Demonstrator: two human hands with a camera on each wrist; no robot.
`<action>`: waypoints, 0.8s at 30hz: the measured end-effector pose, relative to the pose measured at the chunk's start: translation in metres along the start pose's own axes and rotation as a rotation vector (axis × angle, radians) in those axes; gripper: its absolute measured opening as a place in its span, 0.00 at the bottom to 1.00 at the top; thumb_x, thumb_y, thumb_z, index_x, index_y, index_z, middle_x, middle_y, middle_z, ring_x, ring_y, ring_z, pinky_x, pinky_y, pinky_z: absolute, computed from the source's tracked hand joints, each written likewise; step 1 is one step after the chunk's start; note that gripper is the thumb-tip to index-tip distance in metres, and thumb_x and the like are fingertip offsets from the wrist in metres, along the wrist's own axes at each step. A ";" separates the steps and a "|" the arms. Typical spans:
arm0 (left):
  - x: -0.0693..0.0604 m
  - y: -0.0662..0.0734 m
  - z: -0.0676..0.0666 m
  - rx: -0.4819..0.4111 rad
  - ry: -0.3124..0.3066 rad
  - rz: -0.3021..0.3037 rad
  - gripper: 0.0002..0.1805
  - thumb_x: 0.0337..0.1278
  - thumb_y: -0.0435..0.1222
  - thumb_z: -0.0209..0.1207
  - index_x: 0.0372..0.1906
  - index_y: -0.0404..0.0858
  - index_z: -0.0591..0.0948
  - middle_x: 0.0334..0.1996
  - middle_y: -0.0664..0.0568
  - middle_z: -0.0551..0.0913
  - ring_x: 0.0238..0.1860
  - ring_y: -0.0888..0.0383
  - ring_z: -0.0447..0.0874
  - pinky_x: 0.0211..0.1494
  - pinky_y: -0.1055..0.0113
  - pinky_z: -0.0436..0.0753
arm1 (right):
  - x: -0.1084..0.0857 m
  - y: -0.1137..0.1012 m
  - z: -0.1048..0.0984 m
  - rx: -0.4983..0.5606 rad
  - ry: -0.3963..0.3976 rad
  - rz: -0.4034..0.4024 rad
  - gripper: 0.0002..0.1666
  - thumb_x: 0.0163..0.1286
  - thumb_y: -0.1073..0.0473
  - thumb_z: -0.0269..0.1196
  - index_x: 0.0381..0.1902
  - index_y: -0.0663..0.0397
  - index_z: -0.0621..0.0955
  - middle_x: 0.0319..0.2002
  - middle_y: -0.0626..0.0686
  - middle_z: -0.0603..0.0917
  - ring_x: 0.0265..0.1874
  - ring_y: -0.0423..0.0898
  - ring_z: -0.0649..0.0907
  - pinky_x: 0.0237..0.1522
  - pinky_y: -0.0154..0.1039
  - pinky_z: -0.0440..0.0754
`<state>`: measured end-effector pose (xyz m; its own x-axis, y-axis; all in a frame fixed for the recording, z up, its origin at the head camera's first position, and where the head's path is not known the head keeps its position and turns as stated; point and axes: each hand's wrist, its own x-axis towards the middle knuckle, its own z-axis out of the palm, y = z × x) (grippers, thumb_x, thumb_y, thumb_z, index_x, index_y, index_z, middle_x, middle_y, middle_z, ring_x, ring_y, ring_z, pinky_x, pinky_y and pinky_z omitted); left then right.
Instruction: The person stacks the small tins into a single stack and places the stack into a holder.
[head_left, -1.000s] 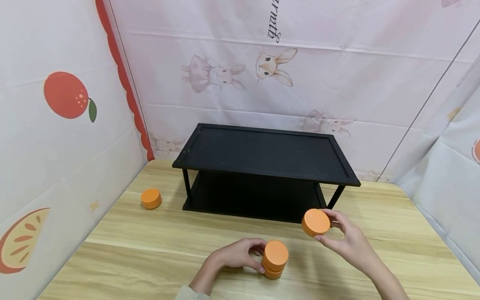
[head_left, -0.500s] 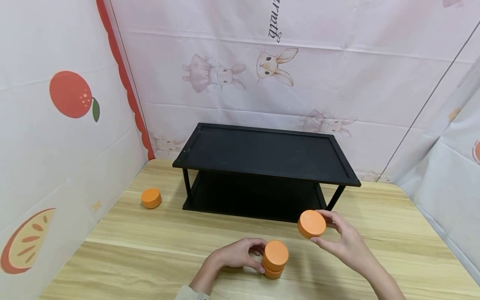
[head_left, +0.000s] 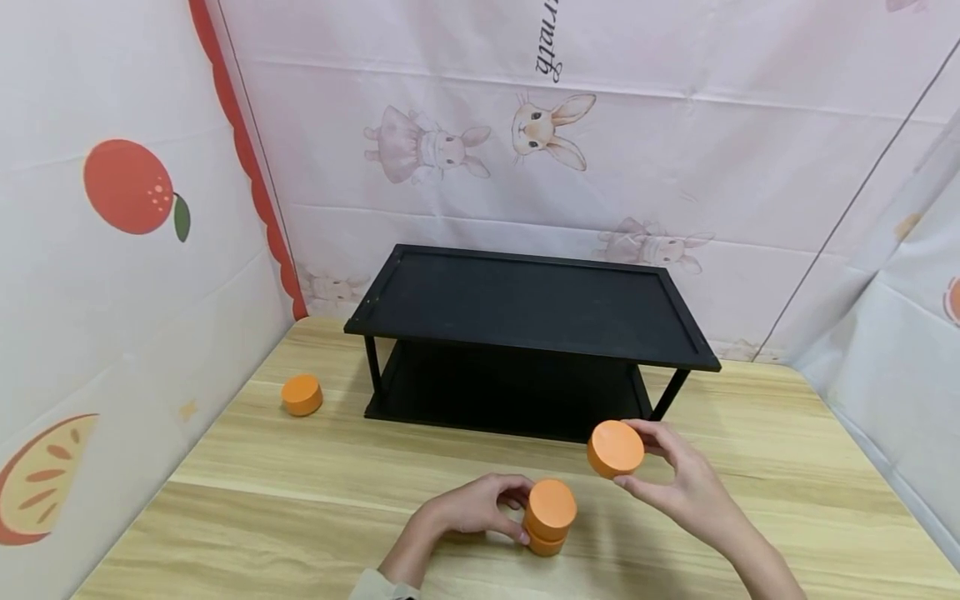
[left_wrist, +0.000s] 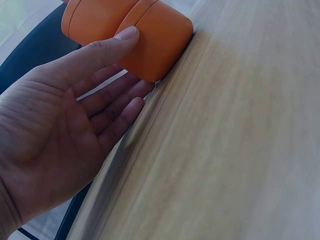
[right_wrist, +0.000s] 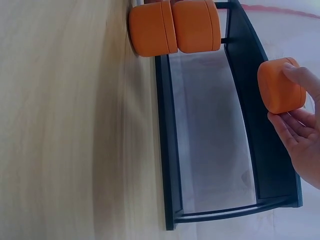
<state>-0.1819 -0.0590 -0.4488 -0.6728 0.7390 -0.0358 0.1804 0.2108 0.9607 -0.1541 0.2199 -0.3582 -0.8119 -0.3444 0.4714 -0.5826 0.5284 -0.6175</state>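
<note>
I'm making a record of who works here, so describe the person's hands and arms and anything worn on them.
The left hand and right hand wear no gloves, and no rings show. A pale, greyish-beige sleeve ends on the left forearm; the right forearm is bare up to the picture's edge.

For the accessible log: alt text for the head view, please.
A person's right hand holds an orange disc above a wooden table; the left hand holds a stack of two more. A fourth disc sits left of a black two-tier rack.
</note>
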 end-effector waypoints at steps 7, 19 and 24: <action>-0.001 0.001 0.000 0.001 0.002 -0.002 0.25 0.44 0.31 0.68 0.52 0.39 0.76 0.43 0.62 0.77 0.46 0.66 0.74 0.53 0.70 0.72 | 0.001 -0.003 0.003 0.030 -0.008 -0.015 0.36 0.45 0.64 0.74 0.54 0.55 0.74 0.48 0.47 0.77 0.44 0.39 0.77 0.45 0.26 0.73; -0.001 0.003 -0.001 -0.007 -0.002 -0.013 0.25 0.44 0.31 0.68 0.52 0.39 0.76 0.43 0.61 0.77 0.46 0.66 0.74 0.53 0.71 0.72 | -0.002 -0.003 0.015 0.015 -0.023 -0.056 0.40 0.42 0.64 0.76 0.55 0.55 0.73 0.48 0.48 0.77 0.43 0.40 0.78 0.43 0.33 0.77; -0.002 0.003 0.000 -0.015 -0.007 0.000 0.25 0.44 0.30 0.68 0.52 0.39 0.76 0.43 0.61 0.78 0.46 0.65 0.74 0.53 0.70 0.72 | -0.003 -0.005 0.017 0.042 -0.046 -0.013 0.37 0.45 0.62 0.75 0.54 0.52 0.74 0.48 0.46 0.77 0.43 0.40 0.78 0.44 0.35 0.78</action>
<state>-0.1803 -0.0600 -0.4454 -0.6678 0.7434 -0.0377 0.1692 0.2010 0.9649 -0.1490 0.2049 -0.3674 -0.8048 -0.3867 0.4502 -0.5930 0.4913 -0.6380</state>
